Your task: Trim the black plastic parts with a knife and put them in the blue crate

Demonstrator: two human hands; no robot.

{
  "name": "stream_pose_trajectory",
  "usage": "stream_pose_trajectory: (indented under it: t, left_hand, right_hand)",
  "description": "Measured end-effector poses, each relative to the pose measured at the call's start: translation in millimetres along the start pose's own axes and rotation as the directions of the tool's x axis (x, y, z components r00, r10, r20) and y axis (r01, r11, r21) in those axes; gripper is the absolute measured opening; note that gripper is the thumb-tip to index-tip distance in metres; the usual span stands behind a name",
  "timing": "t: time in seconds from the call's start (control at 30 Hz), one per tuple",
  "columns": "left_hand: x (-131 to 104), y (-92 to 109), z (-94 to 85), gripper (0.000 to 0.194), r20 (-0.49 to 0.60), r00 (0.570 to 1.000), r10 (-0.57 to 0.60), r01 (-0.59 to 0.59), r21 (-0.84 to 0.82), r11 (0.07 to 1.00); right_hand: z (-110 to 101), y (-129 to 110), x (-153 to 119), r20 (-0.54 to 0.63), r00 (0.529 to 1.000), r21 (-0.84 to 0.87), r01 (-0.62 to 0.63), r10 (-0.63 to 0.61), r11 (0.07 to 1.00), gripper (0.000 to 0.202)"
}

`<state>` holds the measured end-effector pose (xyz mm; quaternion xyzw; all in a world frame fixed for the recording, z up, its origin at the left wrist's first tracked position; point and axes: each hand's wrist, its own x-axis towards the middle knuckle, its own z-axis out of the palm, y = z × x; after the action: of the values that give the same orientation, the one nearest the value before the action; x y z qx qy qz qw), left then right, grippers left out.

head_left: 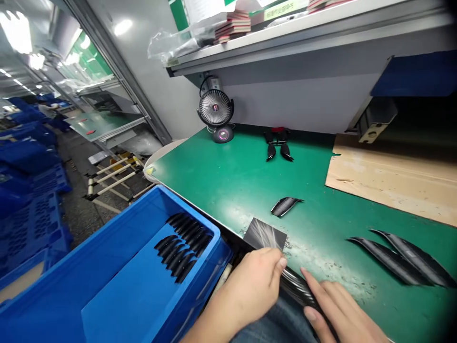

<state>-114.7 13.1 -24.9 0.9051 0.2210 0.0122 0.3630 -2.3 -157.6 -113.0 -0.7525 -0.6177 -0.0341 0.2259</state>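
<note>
My left hand (255, 281) is closed at the upper end of a long, glossy black curved piece (302, 288), and its fingers hide that end. My right hand (339, 309) lies along the other end, with the thumb on one side of the piece and the fingers on the other. Just beyond my left knuckles, a dark, flat rectangular block or sheet (264, 233) lies at the table edge. A short black curved piece (285, 206) rests farther back on the green table (235, 183). Two longer black curved pieces (396, 259) lie side by side at the right.
A blue bin (117, 286) stands at the left, with rows of black curved pieces (185, 238) inside. At the back are a small fan (215, 108) and several black parts (278, 143). Cardboard (389, 181) covers the right rear, under a shelf (285, 35). Dark debris lies near my hands.
</note>
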Motion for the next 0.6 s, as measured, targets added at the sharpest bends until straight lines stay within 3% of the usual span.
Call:
stream_pose_trajectory:
  t: [0.03,0.1,0.17,0.2,0.3,0.37,0.5,0.6]
  left_hand:
    - [2,-10,-1.9,0.025,-0.047,0.999,0.008,-0.008,0.005,1.0]
    - [16,-35,-6.8,0.016,-0.244,0.97,0.015,-0.014,0.006,1.0]
    - [37,-63,-12.7,0.015,-0.501,0.864,-0.036,0.025,-0.029,0.999]
    - [49,-76,-14.9,0.014,-0.569,0.819,-0.073,0.051,-0.054,0.997]
    - [78,-106,-13.8,0.018,-0.675,0.721,-0.158,0.096,-0.128,0.987]
    - [87,-116,-6.5,0.017,-0.723,0.663,-0.197,0.105,-0.171,0.98]
    - [85,-120,7.4,0.015,-0.8,0.542,-0.258,0.102,-0.242,0.965]
    - [83,-122,9.6,0.015,-0.824,0.499,-0.27,0.081,-0.266,0.961]
  right_hand:
    - [5,-2,3,-0.01,1.0,-0.032,0.009,-0.009,0.999,0.054]
    - [15,-5,16,-0.068,0.997,-0.125,-0.05,0.042,0.991,0.053]
    - [26,-10,37,-0.119,0.986,-0.196,-0.143,0.121,0.97,0.051]
    - [32,-12,48,-0.123,0.981,-0.213,-0.174,0.15,0.961,0.05]
    - [42,-16,69,-0.104,0.975,-0.218,-0.215,0.196,0.952,0.044]
    - [41,-17,69,-0.084,0.977,-0.214,-0.209,0.196,0.954,0.043]
    - [34,-25,70,-0.094,0.988,-0.245,-0.14,0.12,0.959,0.044]
    - [33,-33,81,-0.033,0.997,-0.339,-0.083,0.076,0.937,0.039]
